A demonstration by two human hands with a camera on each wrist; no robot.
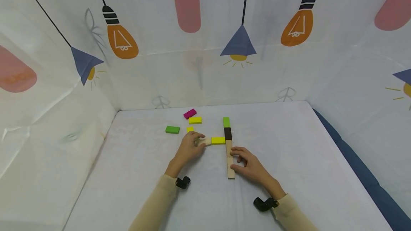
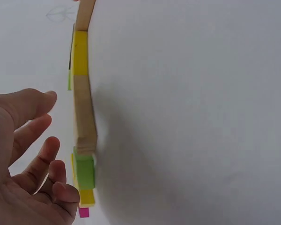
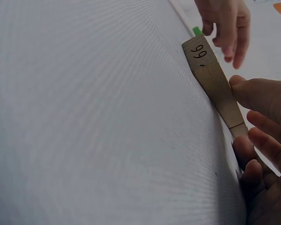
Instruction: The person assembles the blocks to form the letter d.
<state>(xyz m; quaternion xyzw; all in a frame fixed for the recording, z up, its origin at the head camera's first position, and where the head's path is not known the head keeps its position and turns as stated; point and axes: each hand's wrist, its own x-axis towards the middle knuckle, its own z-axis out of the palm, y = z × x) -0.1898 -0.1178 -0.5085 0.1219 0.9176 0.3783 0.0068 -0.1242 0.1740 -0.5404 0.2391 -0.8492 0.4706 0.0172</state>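
While the plain block [image 1: 207,141] lay end to end with the yellow block [image 1: 218,140], the left hand [image 1: 189,148] was at its outer end, fingers parted. The right hand [image 1: 250,165], fingers also apart, touched the wooden column [image 1: 229,160].

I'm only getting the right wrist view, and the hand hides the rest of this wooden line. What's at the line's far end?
Observer: In the head view, a green block ends the line.
Operator: And what comes just before that block?
Observer: A dark block.
Operator: Does anything stick out from the line's left side?
Observer: Yes, a yellow block, on the side toward the left hand.
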